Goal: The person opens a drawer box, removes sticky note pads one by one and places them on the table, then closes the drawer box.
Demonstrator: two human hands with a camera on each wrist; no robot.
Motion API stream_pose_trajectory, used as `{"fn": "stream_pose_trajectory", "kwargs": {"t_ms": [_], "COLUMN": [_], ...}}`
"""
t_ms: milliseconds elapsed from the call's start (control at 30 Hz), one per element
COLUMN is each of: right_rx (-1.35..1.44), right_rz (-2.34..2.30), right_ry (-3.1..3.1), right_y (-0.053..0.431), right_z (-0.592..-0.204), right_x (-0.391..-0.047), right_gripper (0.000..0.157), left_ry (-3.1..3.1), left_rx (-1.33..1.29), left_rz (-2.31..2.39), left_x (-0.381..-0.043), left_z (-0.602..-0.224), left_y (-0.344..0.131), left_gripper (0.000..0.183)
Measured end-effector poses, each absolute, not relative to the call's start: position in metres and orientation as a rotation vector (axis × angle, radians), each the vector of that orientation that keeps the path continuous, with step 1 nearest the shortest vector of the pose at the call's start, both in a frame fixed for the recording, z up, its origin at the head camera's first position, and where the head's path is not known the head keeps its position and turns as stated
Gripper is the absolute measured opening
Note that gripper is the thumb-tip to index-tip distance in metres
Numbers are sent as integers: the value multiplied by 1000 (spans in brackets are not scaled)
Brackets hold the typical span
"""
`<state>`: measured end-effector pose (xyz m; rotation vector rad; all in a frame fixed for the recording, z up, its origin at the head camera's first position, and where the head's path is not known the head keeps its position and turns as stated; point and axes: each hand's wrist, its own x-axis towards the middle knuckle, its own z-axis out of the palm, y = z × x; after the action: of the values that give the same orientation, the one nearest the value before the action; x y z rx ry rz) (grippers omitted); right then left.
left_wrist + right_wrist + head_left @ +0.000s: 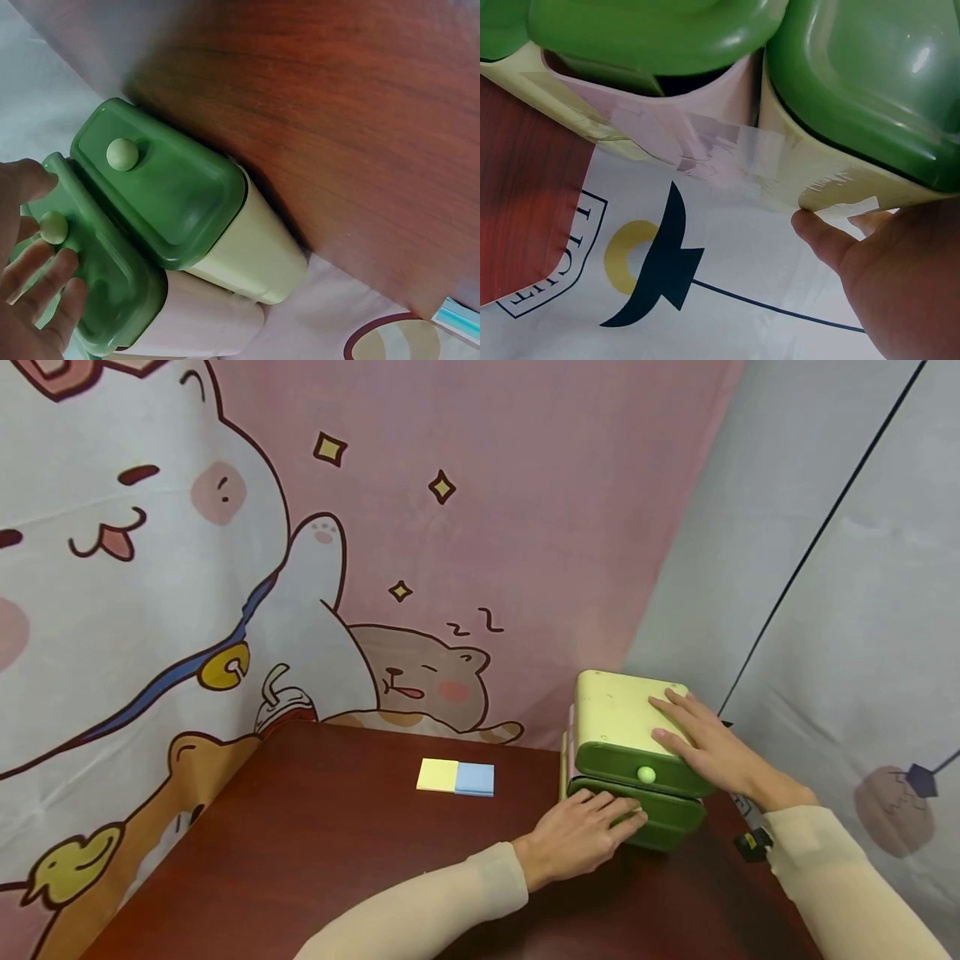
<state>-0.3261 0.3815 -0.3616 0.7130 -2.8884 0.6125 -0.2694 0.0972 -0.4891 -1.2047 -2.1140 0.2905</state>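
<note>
A stack of drawers with cream and pink casings and green fronts stands at the right of the table. My right hand rests on the cream top near its right edge, fingers extended. In the head view, my left hand is at the drawer front below the top one. Its fingers are spread around the pale round knob; one fingertip seems to touch it, while the thumb stands apart. The middle drawer's green front sits slightly out from its pink casing, leaving a dark gap. The bottom drawer looks closed.
Yellow sticky notes and blue sticky notes lie side by side left of the stack. The dark red table meets a cartoon cloth backdrop behind. A small black object is near my right sleeve.
</note>
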Motion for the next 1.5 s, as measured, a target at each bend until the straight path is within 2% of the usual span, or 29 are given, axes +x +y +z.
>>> {"fn": "stream_pose_trajectory", "kwargs": {"t_ms": [1100, 1500], "right_rx": [693, 699], "right_rz": [649, 638], "right_ry": [-2910, -2905], "right_y": [382, 383], "right_z": [-362, -362], "right_x": [-326, -326], "right_gripper": [76, 76], "left_ry": [-2237, -2191], "left_rx": [-1237, -1286], "left_rz": [249, 173], "left_x": [-274, -274], "left_z": [-494, -500], "left_y": [95, 90], "left_gripper": [72, 59]}}
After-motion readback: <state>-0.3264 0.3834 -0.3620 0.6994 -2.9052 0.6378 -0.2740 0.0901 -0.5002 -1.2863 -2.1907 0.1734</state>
